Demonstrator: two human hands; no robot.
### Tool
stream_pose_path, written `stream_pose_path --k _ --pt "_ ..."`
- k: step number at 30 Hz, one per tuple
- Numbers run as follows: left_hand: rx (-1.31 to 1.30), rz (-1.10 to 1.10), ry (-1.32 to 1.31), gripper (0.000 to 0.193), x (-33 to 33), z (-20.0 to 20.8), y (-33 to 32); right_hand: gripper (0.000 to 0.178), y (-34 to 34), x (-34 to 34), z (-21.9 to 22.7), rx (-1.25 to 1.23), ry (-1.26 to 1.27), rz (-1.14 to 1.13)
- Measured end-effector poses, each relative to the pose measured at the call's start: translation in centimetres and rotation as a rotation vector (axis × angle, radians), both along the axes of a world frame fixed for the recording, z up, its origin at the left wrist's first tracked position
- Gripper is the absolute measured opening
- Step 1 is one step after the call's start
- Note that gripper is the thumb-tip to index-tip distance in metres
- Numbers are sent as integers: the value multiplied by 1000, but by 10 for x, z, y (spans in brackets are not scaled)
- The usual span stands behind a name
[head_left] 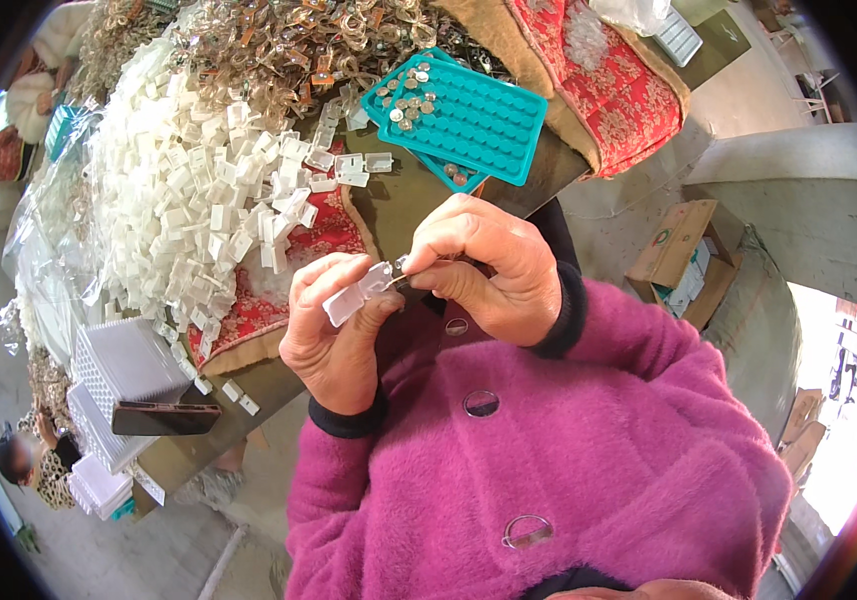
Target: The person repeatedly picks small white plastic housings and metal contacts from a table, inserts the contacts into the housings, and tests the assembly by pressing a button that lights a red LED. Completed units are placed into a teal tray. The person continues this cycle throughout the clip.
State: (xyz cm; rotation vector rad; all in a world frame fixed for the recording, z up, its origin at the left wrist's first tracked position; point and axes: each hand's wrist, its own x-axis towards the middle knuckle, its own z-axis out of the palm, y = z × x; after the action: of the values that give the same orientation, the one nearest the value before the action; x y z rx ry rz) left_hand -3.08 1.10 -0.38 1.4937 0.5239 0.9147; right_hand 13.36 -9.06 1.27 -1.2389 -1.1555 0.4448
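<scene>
My left hand (332, 335) is closed, with a small clear plastic case (351, 302) pinched between thumb and fingers. The case looks hinged, its two halves spread apart. My right hand (489, 268) meets it at the case's far right end. Thumb and forefinger there are pressed together on a tiny shiny metal piece (402, 267), too small to make out fully. Both hands are above the table's front edge, before my chest. Just past them, a big heap of similar small plastic cases (184, 180) covers the table's left side.
Teal trays (489, 115) with round metallic pieces lie beyond my right hand. Tangled shiny strips (299, 40) are heaped at the back, by red floral cloth (599, 100). White ridged trays (124, 360) and a dark flat object (167, 418) stand left. A cardboard box (684, 250) sits right.
</scene>
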Motion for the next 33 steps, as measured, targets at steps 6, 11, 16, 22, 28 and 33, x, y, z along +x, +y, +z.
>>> stream_pose_path --k 6,11,16,22,28,33 --pt "105 55 74 41 -3 1 -6 15 2 -7 -3 -8 -31 38" --pt "-18 55 71 40 -5 2 -9 16 2 -9 -6 -19 -82 30" --pt "32 -9 132 37 -10 3 -6 17 1 -5 -5 -48 -140 44" --pt "-320 -62 69 38 -10 11 -12 19 1 4 -11 -32 -141 114" --pt "-526 -99 37 37 -6 17 -7 24 5 3 -20 85 -236 69" --pt "-658 -67 32 36 -1 17 -4 25 3 2 -20 28 -226 9"
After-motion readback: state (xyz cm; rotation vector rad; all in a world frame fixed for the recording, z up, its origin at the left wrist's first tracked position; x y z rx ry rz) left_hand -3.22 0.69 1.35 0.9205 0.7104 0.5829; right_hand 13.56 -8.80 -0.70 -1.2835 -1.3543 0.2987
